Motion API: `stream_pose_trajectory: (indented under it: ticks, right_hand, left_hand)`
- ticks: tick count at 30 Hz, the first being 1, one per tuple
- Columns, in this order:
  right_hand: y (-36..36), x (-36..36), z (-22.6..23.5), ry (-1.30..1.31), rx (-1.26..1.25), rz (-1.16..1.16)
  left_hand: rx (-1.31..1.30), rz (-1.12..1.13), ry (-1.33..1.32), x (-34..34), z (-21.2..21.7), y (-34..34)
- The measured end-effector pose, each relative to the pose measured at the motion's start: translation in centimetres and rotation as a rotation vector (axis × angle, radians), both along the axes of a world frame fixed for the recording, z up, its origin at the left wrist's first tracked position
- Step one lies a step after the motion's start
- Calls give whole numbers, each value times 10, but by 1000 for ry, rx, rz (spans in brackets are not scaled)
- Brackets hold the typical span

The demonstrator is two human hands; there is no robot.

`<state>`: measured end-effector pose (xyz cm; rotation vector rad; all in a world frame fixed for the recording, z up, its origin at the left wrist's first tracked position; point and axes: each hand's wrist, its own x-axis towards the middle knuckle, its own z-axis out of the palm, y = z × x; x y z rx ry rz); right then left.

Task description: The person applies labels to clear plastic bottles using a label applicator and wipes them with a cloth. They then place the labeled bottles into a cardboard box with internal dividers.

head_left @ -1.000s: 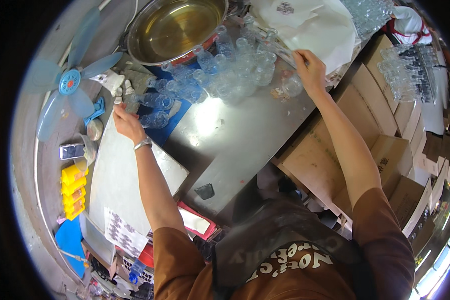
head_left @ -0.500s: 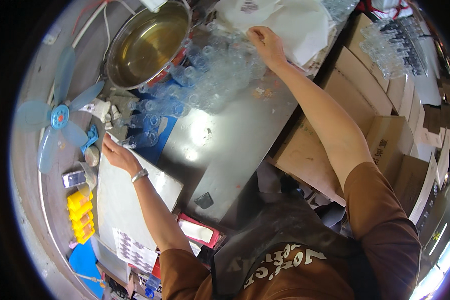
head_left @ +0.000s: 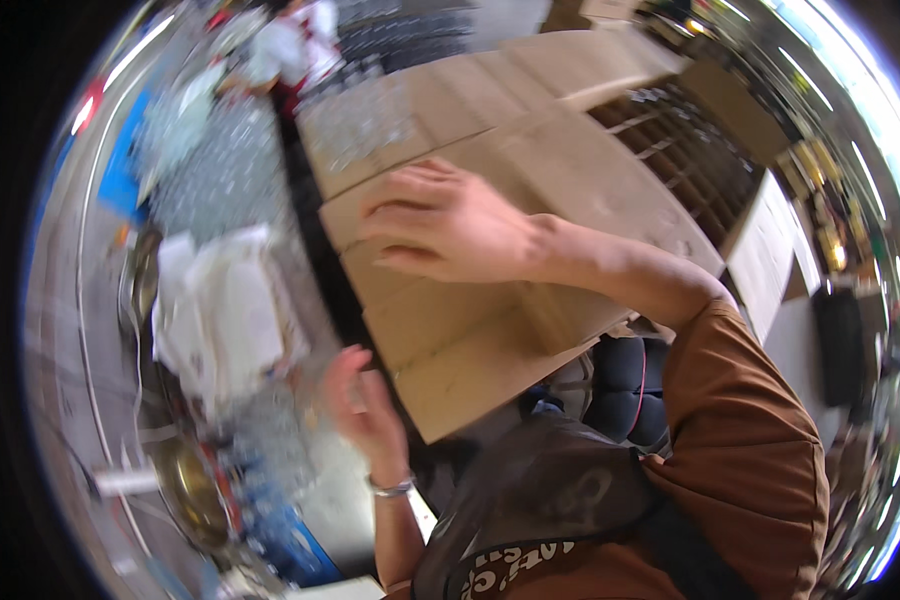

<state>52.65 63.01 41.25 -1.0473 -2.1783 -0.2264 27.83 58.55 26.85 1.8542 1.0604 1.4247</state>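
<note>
Both hands are sitting somewhere new compared with half a second ago: the whole view is swinging to the person's right, away from the metal table and onto a row of cardboard boxes. Earlier the right hand was stretching out over the heap of clear glasses beside the white sheet; now the right hand (head_left: 450,225) is lying flat, fingers spread wide, on the closed flap of the nearest cardboard box (head_left: 490,320), palm down and touching the cardboard, gripping nothing. The left hand (head_left: 360,400), which was reaching toward the small items near the blue fan, is now hovering just beside the lower left corner of that same box, fingers loosely open and holding nothing; motion blur is making it impossible to tell whether it is actually touching the box edge. A metal bracelet (head_left: 390,488) is circling the left wrist.

So the box is lying directly under the right palm and just to the right of the left hand. Left of the box, the white sheet (head_left: 225,310) is lying on the table, with blurred clear glasses (head_left: 270,440) below it and the brass bowl (head_left: 190,490) further down at the table's edge. Beyond the nearest box, an open carton with divider cells (head_left: 670,140) is standing well apart from both hands.
</note>
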Motion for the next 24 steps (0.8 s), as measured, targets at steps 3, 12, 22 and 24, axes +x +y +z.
stream_pose_trajectory:
  ticks: [3,12,22,24]
  right_hand:
    - [-79,137,40,-63,141,-307]
    - [-305,472,-22,-145,258,-1143]
    - [-243,573,-42,79,-175,-1168]
    - [-221,597,-44,165,-499,-1129]
  left_hand:
    - [102,-655,18,161,79,-50]
    - [611,-1054,601,432,76,-135]
    - [785,-842,160,478,-9,-134]
    - [754,-910,192,482,-8,-135]
